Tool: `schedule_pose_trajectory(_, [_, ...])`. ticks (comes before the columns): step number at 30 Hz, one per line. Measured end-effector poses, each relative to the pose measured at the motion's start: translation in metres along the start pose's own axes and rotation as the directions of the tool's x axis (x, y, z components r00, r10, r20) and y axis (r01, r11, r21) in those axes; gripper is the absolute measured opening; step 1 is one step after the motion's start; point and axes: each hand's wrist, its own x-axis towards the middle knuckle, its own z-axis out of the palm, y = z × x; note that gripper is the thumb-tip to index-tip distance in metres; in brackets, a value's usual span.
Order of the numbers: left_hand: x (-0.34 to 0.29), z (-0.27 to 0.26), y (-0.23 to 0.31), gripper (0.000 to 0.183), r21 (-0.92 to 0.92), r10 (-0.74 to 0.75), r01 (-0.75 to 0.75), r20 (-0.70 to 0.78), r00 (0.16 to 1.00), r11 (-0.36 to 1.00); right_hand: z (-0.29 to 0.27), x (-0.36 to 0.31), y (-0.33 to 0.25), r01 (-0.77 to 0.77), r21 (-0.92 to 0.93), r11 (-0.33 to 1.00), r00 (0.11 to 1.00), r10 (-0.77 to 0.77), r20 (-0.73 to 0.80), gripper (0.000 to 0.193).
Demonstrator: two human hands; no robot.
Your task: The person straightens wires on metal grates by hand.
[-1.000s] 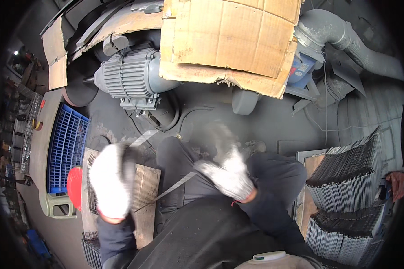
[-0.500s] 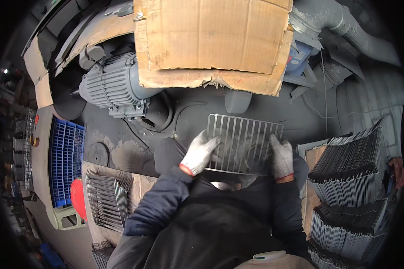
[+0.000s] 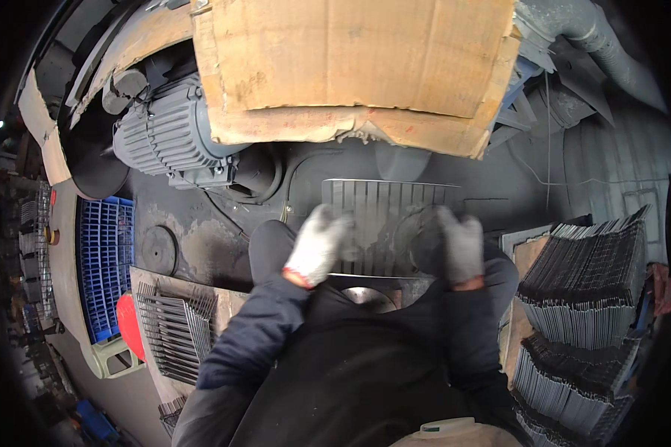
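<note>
A rectangular metal wire grid rack (image 3: 385,227), with thin parallel bars and a frame, is held up before my lap and smeared by motion. My left hand (image 3: 319,247), in a white knit glove with a red cuff edge, is closed on its left side. At the opposite side, my right hand (image 3: 464,249) in a matching glove grips the rack's edge. Both sets of fingers are blurred, and the grasp shows only in part.
Tall stacks of wire racks (image 3: 585,287) stand at my right. More racks (image 3: 171,331) lie on a board at my left, near a blue plastic crate (image 3: 108,261). Ahead are a grey electric motor (image 3: 168,138) and a large cardboard sheet (image 3: 350,67).
The rack has shifted slightly left and up, and its side bars have blurred. Both hands have moved with it. The view has shifted a little.
</note>
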Motion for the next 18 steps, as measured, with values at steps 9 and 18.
schedule_pose_trajectory(9, [0.001, 0.003, -0.006, 0.024, -0.104, 0.009, -0.008, 0.003, 1.000, 0.995, -0.001, 0.004, -0.002, -0.024, 0.145, 0.989, 0.994, 0.008, 0.113, 0.016])
schedule_pose_trajectory(18, [0.011, 0.023, 0.008, 0.024, -0.124, -0.073, 0.073, 0.008, 0.997, 0.990, -0.033, -0.001, -0.009, -0.193, 0.270, 0.943, 0.975, 0.153, 0.161, 0.014])
